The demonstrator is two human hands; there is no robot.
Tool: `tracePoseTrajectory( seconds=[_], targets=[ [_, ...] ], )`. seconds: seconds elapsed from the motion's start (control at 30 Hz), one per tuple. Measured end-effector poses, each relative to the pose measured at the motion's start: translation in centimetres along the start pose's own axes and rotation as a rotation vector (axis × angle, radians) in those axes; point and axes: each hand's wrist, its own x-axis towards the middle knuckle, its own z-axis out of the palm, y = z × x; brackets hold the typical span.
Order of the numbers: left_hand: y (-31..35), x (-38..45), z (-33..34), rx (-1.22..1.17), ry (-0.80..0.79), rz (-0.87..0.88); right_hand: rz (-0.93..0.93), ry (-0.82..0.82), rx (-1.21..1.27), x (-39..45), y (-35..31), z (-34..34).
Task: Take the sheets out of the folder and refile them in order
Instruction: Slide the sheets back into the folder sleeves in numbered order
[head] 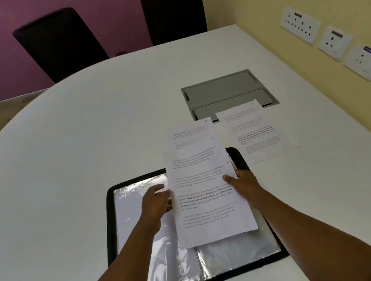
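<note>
over the open black zip folder with clear plastic sleeves (128, 218), our left hand (156, 204) and right hand (244, 185) pinch the fanned white printed sheets (204, 185) at both edges; we'd sort by page marks, then sleeve each.

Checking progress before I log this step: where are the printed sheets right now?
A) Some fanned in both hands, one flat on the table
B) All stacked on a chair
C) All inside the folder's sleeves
A: both hands hold the fanned sheets over the open folder, and a single sheet lies on the table.
</note>
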Motion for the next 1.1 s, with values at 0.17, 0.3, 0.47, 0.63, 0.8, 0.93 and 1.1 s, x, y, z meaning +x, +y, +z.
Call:
tracePoseTrajectory(
  seconds=[0.17, 0.3, 0.47, 0.63, 0.8, 0.93, 1.1],
  targets=[
    [-6.0, -1.3, 0.6, 0.417, 0.245, 0.053, 0.067, 0.007, -0.191, 2.2, 5.6, -3.3],
    [-7.1, -0.2, -2.3, 0.755, 0.403, 0.079, 0.020, 0.097, -0.383, 2.7, 6.3, -5.2],
    [-9.1, 0.1, -6.4, 0.912, 0.436, -0.146, -0.043, 0.069, -0.606, 3.0, 7.0, -5.7],
    [-11.4, 0.7, -8.4, 0.661, 0.483, -0.266, -0.014, 0.118, -0.528, 2.5, 7.3, -5.6],
    [-11.9, -0.1, -8.5, 0.623, 0.530, -0.307, 0.033, 0.142, -0.502, 2.0, 7.1, -6.3],
    [-12.3, -0.8, -8.8, 0.610, 0.531, -0.340, 0.092, 0.151, -0.403, 2.1, 7.2, -6.6],
    [-13.1, -0.9, -11.6, 0.424, 0.533, -0.342, 0.176, 0.174, -0.191, 0.9, 8.8, -5.7]
  ],
)
